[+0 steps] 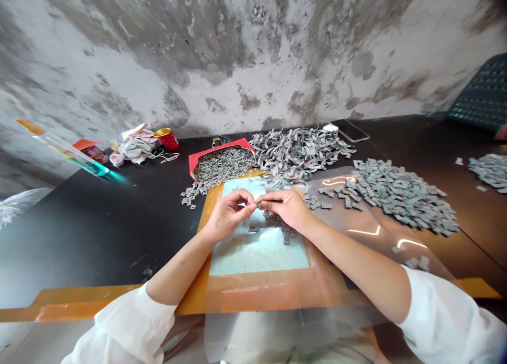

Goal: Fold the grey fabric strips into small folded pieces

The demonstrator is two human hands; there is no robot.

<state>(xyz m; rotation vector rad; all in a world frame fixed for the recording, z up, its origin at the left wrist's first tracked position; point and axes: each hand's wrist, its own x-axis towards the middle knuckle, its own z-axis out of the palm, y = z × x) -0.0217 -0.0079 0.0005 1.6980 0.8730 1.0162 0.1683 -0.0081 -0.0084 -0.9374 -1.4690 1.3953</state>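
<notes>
My left hand [231,214] and my right hand [288,207] meet above a pale blue sheet [257,255], fingertips pinched close together. Between them is a small grey piece [259,205], mostly covered by the fingers, so its exact shape is hard to make out. Several small grey pieces [287,233] lie on the sheet just below my right hand. Beyond my hands, a red box [193,162] lies with its open side toward me, full of tiny grey parts [225,163], some spilled in front. Beside it is a heap of grey fabric-like strips [297,151].
To the right spreads a pile of short grey folded pieces [404,195], with a smaller pile [491,169] farther off. A phone [352,131] lies near the wall. At left are a red cup [167,139], crumpled cloth [138,146] and a lit clear tube [71,150]. Clear plastic [336,269] covers the front edge.
</notes>
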